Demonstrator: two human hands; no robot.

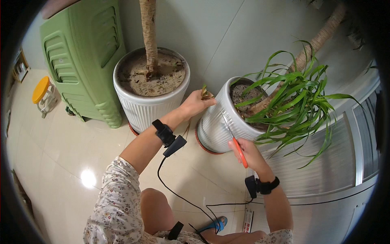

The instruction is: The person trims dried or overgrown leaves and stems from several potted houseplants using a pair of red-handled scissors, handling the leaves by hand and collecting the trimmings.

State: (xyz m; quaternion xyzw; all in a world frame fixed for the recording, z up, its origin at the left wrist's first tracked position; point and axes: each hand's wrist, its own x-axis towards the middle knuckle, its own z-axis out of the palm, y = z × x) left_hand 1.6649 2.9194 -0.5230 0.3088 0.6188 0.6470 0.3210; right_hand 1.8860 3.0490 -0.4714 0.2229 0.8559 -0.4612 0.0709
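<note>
My left hand (195, 104) is closed around a bunch of leaf pieces (206, 94), green and brown at the tips, with thin dry strands hanging below the hand. It is between two white ribbed pots. In my right hand (248, 154) are scissors with orange handles (240, 152), their blades pointing up and left in front of the right-hand white pot (213, 131). Long green leaves (292, 103) grow low around the leaning trunk (307, 55) in that pot. The left-hand white pot (143, 109) holds soil and an upright bare trunk (148, 33).
Stacked green plastic stools (82, 61) stand at the left, with a small orange-topped stool (41, 90) beyond. A pale wall is behind the pots. At the right is a panelled door or cabinet (323, 164). Black cables (182, 195) run from both wrist straps across my lap.
</note>
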